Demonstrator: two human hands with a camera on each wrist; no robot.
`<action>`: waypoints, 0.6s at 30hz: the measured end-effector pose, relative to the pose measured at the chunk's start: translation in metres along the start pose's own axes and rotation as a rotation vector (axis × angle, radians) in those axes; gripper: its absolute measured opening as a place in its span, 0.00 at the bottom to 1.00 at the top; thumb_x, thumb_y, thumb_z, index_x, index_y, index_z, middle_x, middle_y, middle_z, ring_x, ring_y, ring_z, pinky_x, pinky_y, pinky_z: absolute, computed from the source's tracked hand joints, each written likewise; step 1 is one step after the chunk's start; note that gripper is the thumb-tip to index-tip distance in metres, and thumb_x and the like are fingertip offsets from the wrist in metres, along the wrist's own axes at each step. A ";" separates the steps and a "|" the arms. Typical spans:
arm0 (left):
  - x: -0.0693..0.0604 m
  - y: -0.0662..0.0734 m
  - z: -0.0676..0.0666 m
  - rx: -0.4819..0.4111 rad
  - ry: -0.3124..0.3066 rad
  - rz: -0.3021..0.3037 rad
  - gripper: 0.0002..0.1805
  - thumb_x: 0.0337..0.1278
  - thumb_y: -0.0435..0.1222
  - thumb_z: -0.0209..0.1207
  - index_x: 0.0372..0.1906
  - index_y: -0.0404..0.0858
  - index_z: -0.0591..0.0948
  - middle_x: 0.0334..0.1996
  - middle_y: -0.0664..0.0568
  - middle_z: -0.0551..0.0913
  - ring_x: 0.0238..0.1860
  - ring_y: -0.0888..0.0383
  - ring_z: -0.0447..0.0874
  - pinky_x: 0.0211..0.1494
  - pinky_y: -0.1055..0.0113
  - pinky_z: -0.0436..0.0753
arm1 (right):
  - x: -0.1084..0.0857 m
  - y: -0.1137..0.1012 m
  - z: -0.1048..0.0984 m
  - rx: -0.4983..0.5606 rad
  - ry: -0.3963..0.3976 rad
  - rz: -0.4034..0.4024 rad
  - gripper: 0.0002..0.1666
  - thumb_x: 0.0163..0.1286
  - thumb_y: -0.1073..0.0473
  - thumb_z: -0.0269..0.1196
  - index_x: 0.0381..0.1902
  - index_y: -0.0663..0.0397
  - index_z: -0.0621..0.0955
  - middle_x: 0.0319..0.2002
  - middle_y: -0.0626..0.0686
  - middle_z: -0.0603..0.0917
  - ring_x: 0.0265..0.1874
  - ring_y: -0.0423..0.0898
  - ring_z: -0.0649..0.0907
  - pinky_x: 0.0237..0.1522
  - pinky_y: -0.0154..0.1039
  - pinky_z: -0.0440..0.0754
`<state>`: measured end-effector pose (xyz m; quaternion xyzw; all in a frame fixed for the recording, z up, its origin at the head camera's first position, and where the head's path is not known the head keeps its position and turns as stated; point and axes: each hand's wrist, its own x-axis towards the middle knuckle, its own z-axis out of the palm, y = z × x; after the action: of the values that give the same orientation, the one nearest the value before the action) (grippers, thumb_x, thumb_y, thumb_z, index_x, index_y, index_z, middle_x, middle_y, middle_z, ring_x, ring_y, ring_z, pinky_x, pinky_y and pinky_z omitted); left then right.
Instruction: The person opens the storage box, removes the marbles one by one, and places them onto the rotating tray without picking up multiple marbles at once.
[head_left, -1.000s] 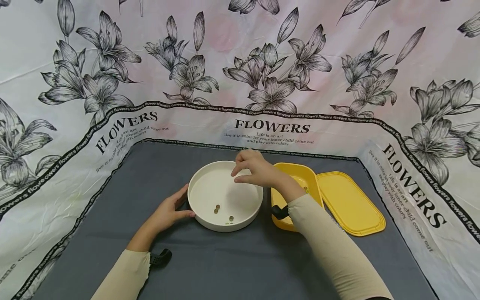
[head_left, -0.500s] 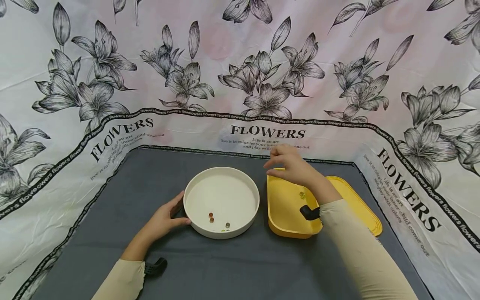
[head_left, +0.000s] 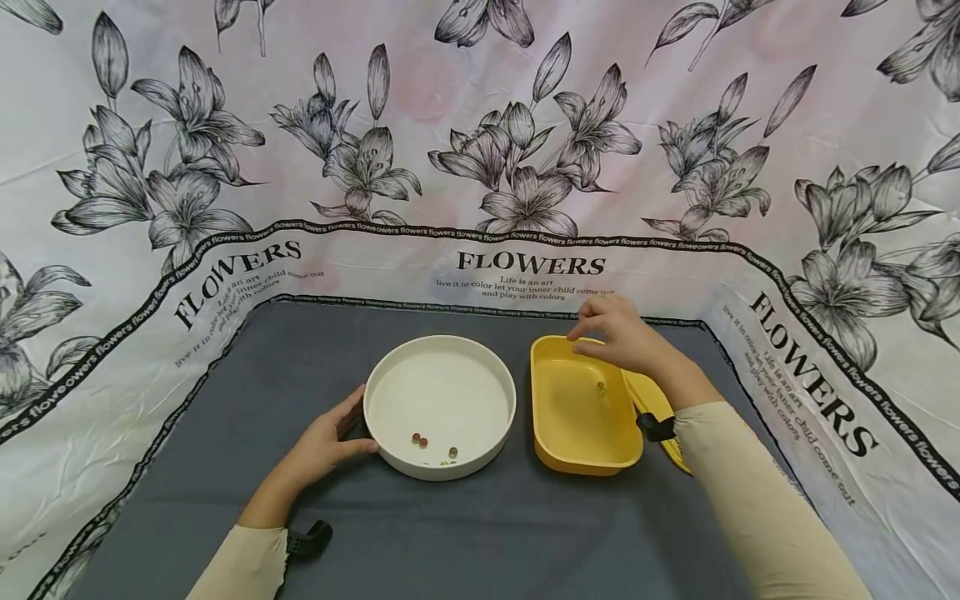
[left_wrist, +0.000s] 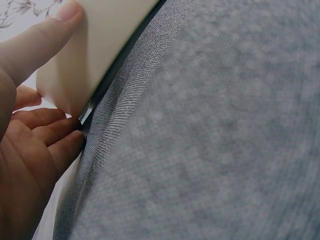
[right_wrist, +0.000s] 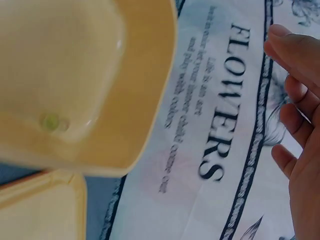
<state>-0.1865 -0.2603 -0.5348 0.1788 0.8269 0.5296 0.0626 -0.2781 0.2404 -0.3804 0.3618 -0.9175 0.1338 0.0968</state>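
My right hand (head_left: 618, 340) hangs at the far end of the yellow box (head_left: 585, 463), thumb and loosely bent fingers parted around nothing, the small marbles (head_left: 602, 387) lying lower, on the box floor, nearer me and slightly right of the fingertips. The box's long side runs away from me; my left hand (head_left: 324, 446), farther from those marbles, rests spread against the white dish (head_left: 441, 472).

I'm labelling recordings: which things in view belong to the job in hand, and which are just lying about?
In the job, it seems:
white tray, touched by the left hand
tray beads
yellow box, near the right hand
greenish beads inside it

Apparently incidental:
yellow lid
grey cloth
flowered backdrop
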 end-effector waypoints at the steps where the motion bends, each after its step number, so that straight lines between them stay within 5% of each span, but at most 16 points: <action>1: 0.000 0.000 0.000 -0.002 0.000 0.001 0.59 0.54 0.42 0.75 0.83 0.37 0.50 0.81 0.40 0.52 0.79 0.39 0.56 0.76 0.46 0.63 | -0.003 0.003 0.001 -0.001 -0.006 0.007 0.07 0.64 0.57 0.75 0.41 0.45 0.92 0.38 0.47 0.73 0.41 0.46 0.65 0.45 0.48 0.54; 10: 0.000 -0.001 0.002 -0.010 0.000 0.011 0.59 0.53 0.41 0.76 0.83 0.37 0.51 0.81 0.40 0.52 0.79 0.39 0.57 0.76 0.46 0.64 | -0.025 0.021 0.007 -0.004 -0.134 0.121 0.07 0.64 0.55 0.75 0.41 0.43 0.92 0.42 0.46 0.75 0.45 0.47 0.67 0.53 0.52 0.60; 18: 0.002 -0.002 0.002 -0.015 0.006 0.012 0.60 0.53 0.41 0.76 0.83 0.36 0.50 0.81 0.39 0.52 0.79 0.39 0.56 0.76 0.46 0.64 | -0.031 0.031 0.012 -0.065 -0.171 0.122 0.10 0.61 0.54 0.77 0.41 0.45 0.92 0.44 0.48 0.78 0.45 0.49 0.68 0.54 0.55 0.61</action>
<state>-0.1884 -0.2589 -0.5371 0.1814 0.8221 0.5365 0.0582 -0.2781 0.2785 -0.4061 0.3122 -0.9466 0.0783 0.0214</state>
